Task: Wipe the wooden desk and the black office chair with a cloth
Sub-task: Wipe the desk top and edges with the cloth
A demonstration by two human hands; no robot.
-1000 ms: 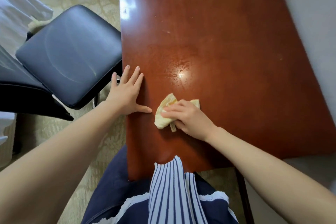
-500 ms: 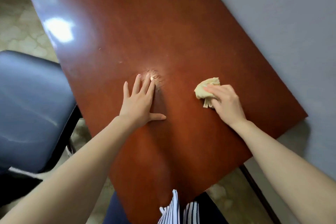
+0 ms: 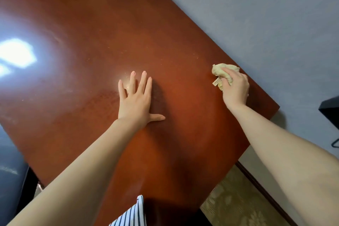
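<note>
The reddish-brown wooden desk (image 3: 88, 46) fills most of the view, glossy with a bright light reflection at the left. My right hand (image 3: 235, 89) presses a crumpled pale yellow cloth (image 3: 220, 72) onto the desk close to its right edge by the wall. My left hand (image 3: 136, 100) lies flat on the desk's middle, fingers spread, holding nothing. Only a sliver of the black office chair (image 3: 10, 169) shows at the lower left, beside the desk's near-left edge.
A grey-blue wall (image 3: 256, 14) runs along the desk's right side. A dark object (image 3: 330, 112) juts in at the right edge. Patterned beige floor (image 3: 233, 205) shows below the desk's corner. My striped clothing (image 3: 130, 214) is at the bottom.
My right hand has swept the cloth rightward and away from me, from the desk's near middle to its wall-side edge. My left hand moved from the left edge onto the desk's middle. The view has swung right.
</note>
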